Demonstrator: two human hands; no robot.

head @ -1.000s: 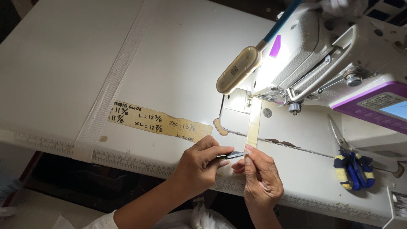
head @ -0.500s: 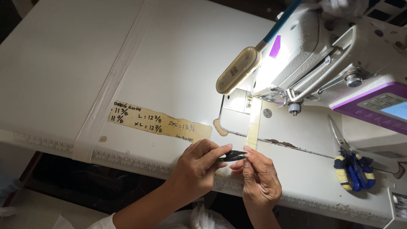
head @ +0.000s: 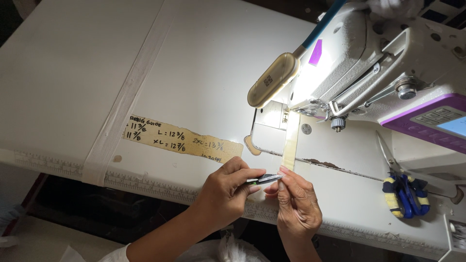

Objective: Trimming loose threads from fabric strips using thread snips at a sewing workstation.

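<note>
A narrow beige strip [head: 291,140] runs from under the needle area of the white sewing machine [head: 369,63] down towards the table's front edge. My right hand [head: 301,208] pinches the strip's near end between thumb and fingers. My left hand [head: 225,196] grips small dark thread snips [head: 264,179]. Their tips point right and meet the strip's end beside my right fingertips. I cannot tell whether the blades are closed.
A beige oblong lamp [head: 273,80] on a blue arm lights the needle plate. Scissors with blue and yellow handles [head: 405,191] lie at the right. A brown handwritten paper label [head: 179,140] and a white tape band [head: 126,97] are stuck to the white table [head: 73,73].
Both hands stay at the strip's end. The left hand has shifted slightly, keeping the snips' tips at the strip.
</note>
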